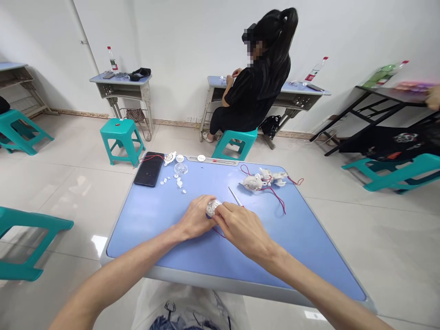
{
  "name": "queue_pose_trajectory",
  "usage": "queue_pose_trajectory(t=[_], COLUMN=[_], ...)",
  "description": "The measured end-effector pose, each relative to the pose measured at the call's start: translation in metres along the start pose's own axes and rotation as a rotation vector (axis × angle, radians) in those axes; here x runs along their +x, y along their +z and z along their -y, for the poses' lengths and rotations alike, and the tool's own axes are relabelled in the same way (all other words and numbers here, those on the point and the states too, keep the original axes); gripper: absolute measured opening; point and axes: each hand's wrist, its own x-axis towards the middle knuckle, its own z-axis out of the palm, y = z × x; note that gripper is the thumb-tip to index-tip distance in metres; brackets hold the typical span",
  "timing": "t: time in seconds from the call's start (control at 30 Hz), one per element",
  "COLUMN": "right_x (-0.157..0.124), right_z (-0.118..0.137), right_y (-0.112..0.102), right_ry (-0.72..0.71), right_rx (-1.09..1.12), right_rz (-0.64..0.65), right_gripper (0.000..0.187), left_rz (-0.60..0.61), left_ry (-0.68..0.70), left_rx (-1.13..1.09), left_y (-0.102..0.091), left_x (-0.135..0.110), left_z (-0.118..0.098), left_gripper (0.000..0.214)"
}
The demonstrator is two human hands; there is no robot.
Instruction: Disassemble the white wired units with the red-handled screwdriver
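Over the middle of the blue desk (165, 243), my left hand (198, 215) is closed around a small round white plastic casing (213, 207) with parts showing inside. My right hand (240, 227) meets it from the other side, thumb and forefinger pinched at the casing's edge. Whether those fingertips hold a separate small piece is hidden. A red cord (218, 233) trails out below my hands. Just beyond my right hand lies a thin screwdriver (235, 196), its near end partly covered.
Several white plastic assemblies (252, 182) with red cords lie at the desk's right. A black phone (150, 169), a clear round cover (180, 168) and small white discs (179, 182) are at the left. Another person (261, 82) sits ahead; teal stools (120, 133) stand around.
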Motion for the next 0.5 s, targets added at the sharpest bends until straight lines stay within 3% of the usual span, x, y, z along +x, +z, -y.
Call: queue_pose_trajectory(t=[0.33,0.5], right_x=[-0.003,0.023], right_z=[-0.009,-0.034], right_y=[-0.004,-0.002], right_ry=[-0.026,-0.015], right_rx=[0.231,0.499], right_rz=[-0.092,-0.241], right_gripper=[0.016,0.013], left_rz=[0.004,0.026], left_ry=[-0.008,-0.039], left_rx=[-0.016,-0.035], left_y=[0.000,0.000], left_x=[-0.001,-0.001], left_z=[-0.001,-0.002], left_gripper=[0.037,0.048])
